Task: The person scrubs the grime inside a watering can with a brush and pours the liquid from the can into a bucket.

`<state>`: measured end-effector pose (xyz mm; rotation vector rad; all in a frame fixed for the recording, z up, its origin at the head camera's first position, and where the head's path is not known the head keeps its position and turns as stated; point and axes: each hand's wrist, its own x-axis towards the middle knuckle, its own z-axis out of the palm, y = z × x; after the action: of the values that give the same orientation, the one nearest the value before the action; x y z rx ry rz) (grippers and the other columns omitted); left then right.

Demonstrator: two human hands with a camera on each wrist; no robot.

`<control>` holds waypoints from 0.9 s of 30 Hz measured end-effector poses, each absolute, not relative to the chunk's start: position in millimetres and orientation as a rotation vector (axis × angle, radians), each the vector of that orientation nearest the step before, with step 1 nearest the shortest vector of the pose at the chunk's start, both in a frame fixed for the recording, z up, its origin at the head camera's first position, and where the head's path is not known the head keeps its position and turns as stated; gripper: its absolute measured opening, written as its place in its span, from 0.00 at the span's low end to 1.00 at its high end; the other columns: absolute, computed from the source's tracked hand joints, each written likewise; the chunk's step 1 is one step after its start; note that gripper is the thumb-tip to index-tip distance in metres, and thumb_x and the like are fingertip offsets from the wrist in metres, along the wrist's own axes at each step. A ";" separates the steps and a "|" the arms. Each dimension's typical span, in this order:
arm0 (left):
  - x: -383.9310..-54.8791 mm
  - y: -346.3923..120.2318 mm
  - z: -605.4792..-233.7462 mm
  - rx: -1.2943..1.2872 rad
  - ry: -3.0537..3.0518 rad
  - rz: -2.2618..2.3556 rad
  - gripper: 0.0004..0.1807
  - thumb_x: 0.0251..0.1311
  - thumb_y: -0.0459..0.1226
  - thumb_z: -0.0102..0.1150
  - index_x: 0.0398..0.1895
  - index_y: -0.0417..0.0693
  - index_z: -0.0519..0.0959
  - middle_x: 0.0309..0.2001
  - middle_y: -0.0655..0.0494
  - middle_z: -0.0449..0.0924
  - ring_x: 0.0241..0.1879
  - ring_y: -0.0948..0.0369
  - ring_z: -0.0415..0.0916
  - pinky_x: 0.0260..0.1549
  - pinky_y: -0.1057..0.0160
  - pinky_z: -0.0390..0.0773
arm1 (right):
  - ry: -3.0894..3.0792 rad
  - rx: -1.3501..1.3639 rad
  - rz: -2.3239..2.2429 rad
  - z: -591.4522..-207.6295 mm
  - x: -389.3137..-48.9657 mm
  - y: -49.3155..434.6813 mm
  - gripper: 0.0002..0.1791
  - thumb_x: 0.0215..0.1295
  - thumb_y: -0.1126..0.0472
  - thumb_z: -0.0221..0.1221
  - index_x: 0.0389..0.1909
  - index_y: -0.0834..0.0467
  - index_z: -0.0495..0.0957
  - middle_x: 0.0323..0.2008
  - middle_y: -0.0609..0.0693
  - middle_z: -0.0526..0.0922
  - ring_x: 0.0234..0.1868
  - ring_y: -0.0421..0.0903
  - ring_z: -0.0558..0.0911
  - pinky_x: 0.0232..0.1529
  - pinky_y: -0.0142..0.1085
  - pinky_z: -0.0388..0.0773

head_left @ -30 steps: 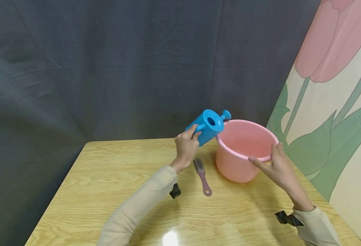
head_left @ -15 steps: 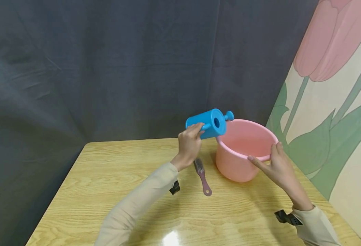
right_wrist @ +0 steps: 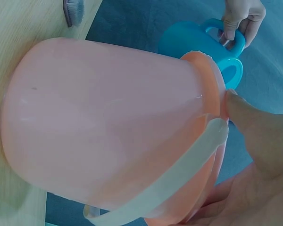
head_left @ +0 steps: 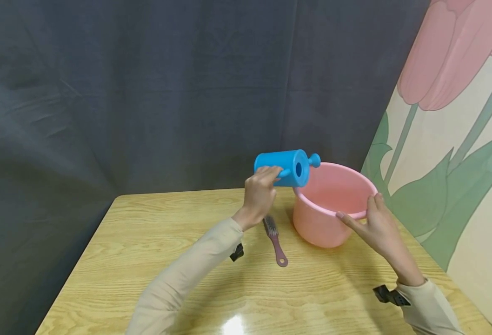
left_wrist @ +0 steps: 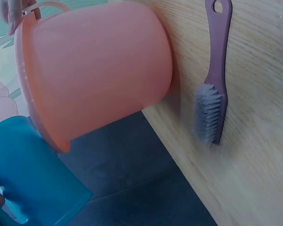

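Gripped by its handle in my left hand (head_left: 257, 195), a blue watering can (head_left: 281, 159) is tipped nearly onto its side. Its top opening and sprinkler head point right, over the left rim of a pink bucket (head_left: 318, 228). That bucket stands upright on the table. My right hand (head_left: 381, 231) holds its near right rim, thumb toward the front and fingers farther round. In the right wrist view, a pale carrying handle (right_wrist: 167, 186) hangs down the bucket's side. No water stream can be made out.
A scrub brush (head_left: 276, 244) with a purple handle lies on the wooden table (head_left: 166, 232), left of the bucket. Behind the table hangs a dark curtain (head_left: 145, 93). A wall with painted tulips (head_left: 472, 163) borders the right side.
My left hand has tilted the watering can from a half-upright slant to nearly horizontal, bringing its sprinkler head slightly right and over the bucket. My right hand stays on the rim.
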<state>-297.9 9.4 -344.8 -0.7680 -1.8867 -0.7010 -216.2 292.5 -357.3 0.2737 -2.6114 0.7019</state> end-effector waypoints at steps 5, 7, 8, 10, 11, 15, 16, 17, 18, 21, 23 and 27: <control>-297.8 9.5 -343.1 -0.792 -1.896 -0.674 0.24 0.46 0.13 0.53 0.40 0.44 0.84 0.40 0.55 0.86 0.41 0.60 0.82 0.43 0.65 0.82 | -2.610 0.271 0.703 -359.3 -215.9 291.9 0.38 0.61 0.47 0.68 0.42 0.78 0.63 0.66 0.86 0.48 0.61 0.82 0.60 0.48 0.71 0.68; -297.0 9.4 -342.6 -0.808 -1.900 -0.657 0.22 0.48 0.14 0.54 0.41 0.43 0.83 0.41 0.54 0.86 0.43 0.60 0.82 0.47 0.65 0.81 | -2.610 0.266 0.699 -360.0 -215.3 291.4 0.36 0.61 0.47 0.68 0.40 0.77 0.63 0.66 0.86 0.47 0.61 0.83 0.59 0.49 0.72 0.67; -296.6 9.4 -342.2 -0.815 -1.900 -0.650 0.22 0.49 0.14 0.54 0.41 0.43 0.83 0.42 0.54 0.86 0.43 0.59 0.82 0.50 0.65 0.80 | -2.609 0.264 0.695 -360.3 -215.0 291.1 0.37 0.61 0.47 0.68 0.41 0.78 0.63 0.66 0.86 0.46 0.61 0.83 0.59 0.50 0.72 0.67; -295.8 9.4 -341.7 -0.827 -1.903 -0.632 0.22 0.49 0.14 0.54 0.42 0.43 0.83 0.43 0.54 0.86 0.44 0.59 0.82 0.52 0.65 0.79 | -2.604 0.264 0.692 -360.8 -214.2 290.0 0.40 0.61 0.47 0.68 0.45 0.81 0.62 0.66 0.87 0.46 0.61 0.83 0.59 0.51 0.73 0.66; -295.5 9.4 -341.4 -0.832 -1.902 -0.618 0.23 0.48 0.14 0.54 0.42 0.43 0.83 0.43 0.54 0.86 0.45 0.59 0.82 0.53 0.65 0.78 | -2.603 0.264 0.690 -361.0 -213.8 289.4 0.41 0.61 0.46 0.68 0.46 0.82 0.62 0.66 0.87 0.45 0.61 0.83 0.59 0.51 0.73 0.65; -294.5 9.5 -339.6 -0.856 -1.882 -0.541 0.24 0.47 0.14 0.52 0.42 0.43 0.84 0.42 0.54 0.86 0.44 0.58 0.82 0.55 0.64 0.77 | -2.605 0.262 0.694 -361.6 -212.6 287.8 0.45 0.62 0.46 0.67 0.52 0.85 0.60 0.66 0.87 0.44 0.65 0.83 0.53 0.54 0.74 0.61; -294.4 9.5 -339.1 -0.863 -1.874 -0.518 0.23 0.47 0.14 0.52 0.42 0.42 0.84 0.42 0.53 0.86 0.44 0.58 0.82 0.56 0.63 0.76 | -2.613 0.257 0.697 -361.5 -212.3 287.4 0.47 0.63 0.45 0.66 0.55 0.85 0.59 0.67 0.87 0.43 0.66 0.83 0.51 0.55 0.74 0.59; -294.2 9.7 -338.5 -0.869 -1.867 -0.494 0.23 0.48 0.14 0.52 0.42 0.42 0.84 0.42 0.53 0.86 0.44 0.58 0.82 0.57 0.63 0.75 | -2.617 0.255 0.696 -361.5 -211.9 287.0 0.49 0.63 0.45 0.66 0.57 0.86 0.57 0.67 0.87 0.42 0.67 0.82 0.49 0.56 0.74 0.58; -294.1 9.9 -338.0 -0.875 -1.863 -0.473 0.23 0.49 0.14 0.52 0.42 0.42 0.84 0.42 0.53 0.86 0.44 0.58 0.82 0.58 0.62 0.75 | -2.623 0.254 0.697 -361.4 -211.7 286.9 0.51 0.64 0.45 0.66 0.60 0.87 0.54 0.67 0.86 0.41 0.67 0.82 0.47 0.57 0.74 0.56; -293.4 10.6 -336.5 -0.888 -1.858 -0.431 0.21 0.51 0.15 0.52 0.43 0.42 0.84 0.42 0.54 0.86 0.44 0.58 0.81 0.59 0.62 0.74 | -2.642 0.247 0.694 -360.8 -211.2 286.1 0.56 0.65 0.44 0.64 0.66 0.87 0.46 0.68 0.86 0.39 0.68 0.81 0.45 0.58 0.74 0.54; -293.0 11.1 -335.7 -0.894 -1.859 -0.417 0.21 0.53 0.16 0.53 0.43 0.42 0.84 0.43 0.54 0.86 0.44 0.58 0.81 0.60 0.62 0.73 | -2.644 0.249 0.691 -360.6 -211.1 285.8 0.57 0.65 0.44 0.64 0.66 0.86 0.45 0.68 0.86 0.39 0.68 0.81 0.45 0.58 0.74 0.54; -293.0 12.4 -335.1 -0.910 -1.859 -0.381 0.21 0.53 0.15 0.51 0.43 0.42 0.83 0.43 0.54 0.86 0.44 0.59 0.80 0.60 0.61 0.73 | -2.649 0.246 0.690 -360.8 -210.7 285.4 0.56 0.65 0.44 0.64 0.65 0.87 0.46 0.68 0.86 0.38 0.68 0.82 0.46 0.58 0.74 0.55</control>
<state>-293.0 12.4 -335.1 -0.9096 -1.8595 -0.3810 -210.7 285.4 -360.8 0.2459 -2.6487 0.6896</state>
